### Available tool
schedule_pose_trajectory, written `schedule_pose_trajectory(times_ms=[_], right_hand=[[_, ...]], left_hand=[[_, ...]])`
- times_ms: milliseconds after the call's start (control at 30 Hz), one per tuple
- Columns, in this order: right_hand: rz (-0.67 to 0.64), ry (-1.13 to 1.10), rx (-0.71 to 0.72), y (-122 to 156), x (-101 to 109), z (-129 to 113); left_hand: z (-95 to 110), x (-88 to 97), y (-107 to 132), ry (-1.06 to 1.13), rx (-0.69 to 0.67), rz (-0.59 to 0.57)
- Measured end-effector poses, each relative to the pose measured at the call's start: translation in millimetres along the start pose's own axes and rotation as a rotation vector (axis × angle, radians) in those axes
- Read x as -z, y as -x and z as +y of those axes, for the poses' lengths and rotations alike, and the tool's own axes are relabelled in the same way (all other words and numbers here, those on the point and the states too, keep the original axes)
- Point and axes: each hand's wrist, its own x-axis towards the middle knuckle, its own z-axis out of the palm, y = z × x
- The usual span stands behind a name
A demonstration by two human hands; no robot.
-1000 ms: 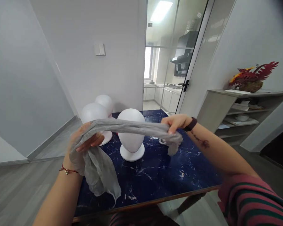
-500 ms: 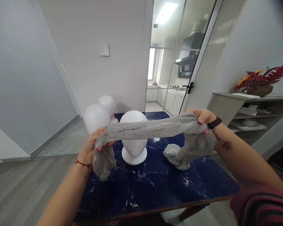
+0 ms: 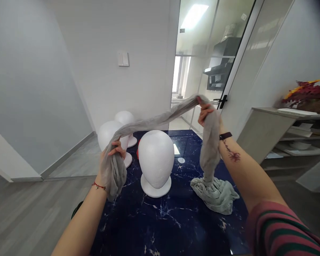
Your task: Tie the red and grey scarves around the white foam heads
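Note:
A long grey scarf [image 3: 154, 121] stretches between my two hands above the dark blue marble table [image 3: 170, 224]. My left hand [image 3: 112, 156] is closed on one end, which drapes down over my wrist. My right hand [image 3: 206, 111] is raised higher and grips the scarf near its middle; the rest hangs down my forearm and piles on the table as a grey heap [image 3: 214, 193]. A white foam mannequin head [image 3: 156, 160] stands on its round base directly below the stretched scarf, between my hands.
Two more white foam heads [image 3: 109, 137] stand at the table's far left, with something red behind the near head. A glass sliding door to a kitchen is at the back. Shelves with a red flower basket [image 3: 308, 94] are at the right.
My right hand has lifted up and back, pulling the scarf higher so it slopes over the foam head. More scarf trails onto the table. My left hand has stayed low, holding its end.

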Motion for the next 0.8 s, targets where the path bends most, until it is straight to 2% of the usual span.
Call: schedule_pose_trajectory(times_ms=[100,200,267,333,400,500,600,700,800], right_hand=[[0.065,-0.051,0.025,-18.5,-5.4,15.9],[0.147,-0.125,0.083,-42.7,-3.5,35.3],[0.238,-0.211,0.16,-54.2,1.9,50.3],[0.305,-0.291,0.178,-56.1,10.0,67.8],[0.333,-0.354,0.105,-47.1,19.1,88.3],[0.352,-0.457,-0.027,-18.4,29.0,124.9],[0.355,-0.514,-0.099,17.7,25.8,165.3],[0.358,-0.527,-0.179,51.0,4.4,202.3],[0.382,-0.472,-0.279,72.6,-32.2,230.3]], left_hand=[[0.3,-0.8,-4.9,0.054,0.15,0.1],[-4.0,9.2,-16.2,0.141,0.327,0.259],[-9.2,18.2,-21.4,0.179,0.394,0.343],[-14.7,26.9,-22.4,0.181,0.433,0.401],[-19.9,34.7,-19.2,0.177,0.472,0.459],[-27.4,44.8,-7.5,0.186,0.542,0.555],[-36.4,51.6,13.2,0.21,0.601,0.578],[-50.0,53.9,39.7,0.24,0.612,0.573],[-69.9,55.7,63.6,0.246,0.625,0.616]])
